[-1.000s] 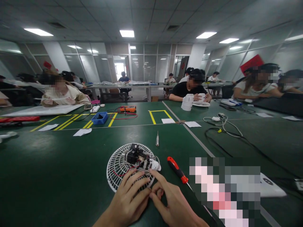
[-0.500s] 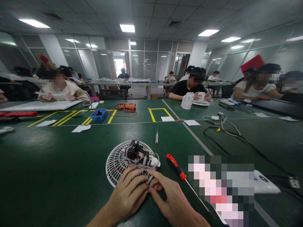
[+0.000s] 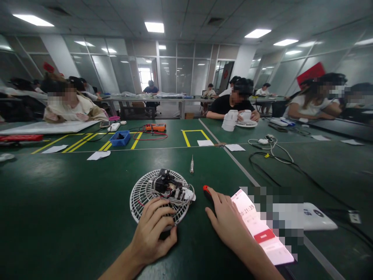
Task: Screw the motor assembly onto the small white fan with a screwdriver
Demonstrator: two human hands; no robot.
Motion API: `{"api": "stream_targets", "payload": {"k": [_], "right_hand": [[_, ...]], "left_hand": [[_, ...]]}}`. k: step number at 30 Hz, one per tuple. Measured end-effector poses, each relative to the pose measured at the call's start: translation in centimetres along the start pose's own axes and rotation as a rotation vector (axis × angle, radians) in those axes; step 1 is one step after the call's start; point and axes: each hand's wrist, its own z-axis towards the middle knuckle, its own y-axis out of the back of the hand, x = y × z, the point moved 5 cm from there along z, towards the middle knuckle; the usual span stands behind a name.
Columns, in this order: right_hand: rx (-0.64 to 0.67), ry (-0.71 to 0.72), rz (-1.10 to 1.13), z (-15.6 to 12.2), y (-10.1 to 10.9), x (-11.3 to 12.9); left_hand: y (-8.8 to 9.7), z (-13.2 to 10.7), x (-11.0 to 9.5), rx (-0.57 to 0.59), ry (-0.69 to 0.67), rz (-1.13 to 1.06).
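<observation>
A round white fan grille [image 3: 136, 196] lies on the green table in front of me, with a black motor assembly [image 3: 164, 182] and loose wires on top of it. My left hand [image 3: 155, 225] grips the near edge of the grille, fingers over the bars and thumb at the rim. To the right, my right hand [image 3: 223, 216] lies over a screwdriver with a red and black handle [image 3: 206, 189]. Its fingers are stretched along the handle, the thumb apart, and the hand hides the shaft. A small clear screwdriver [image 3: 191, 165] lies beyond the grille.
A lit phone [image 3: 265, 235] lies beside my right forearm, with a white device [image 3: 317, 217] past it. Cables [image 3: 275, 153] run across the right side. A blue bin [image 3: 120, 138] and an orange multimeter [image 3: 155, 127] sit farther back. Other people work across the table.
My right hand has left the grille's near edge and moved right onto the large screwdriver's handle. My left hand stays on the grille. The view has shifted slightly.
</observation>
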Motion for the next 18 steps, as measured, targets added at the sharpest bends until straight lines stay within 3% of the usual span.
{"api": "stream_targets", "payload": {"k": [4, 12, 18], "right_hand": [[-0.014, 0.034, -0.036, -0.3, -0.1, 0.7], [0.077, -0.062, 0.044, -0.6, 0.0, 1.4], [-0.009, -0.128, 0.220, -0.5, 1.0, 1.4]], "left_hand": [[0.2, 0.2, 0.2, -0.011, 0.010, 0.026], [0.3, 0.1, 0.5, -0.003, 0.027, 0.037], [0.4, 0.2, 0.6, -0.019, 0.038, 0.036]]}}
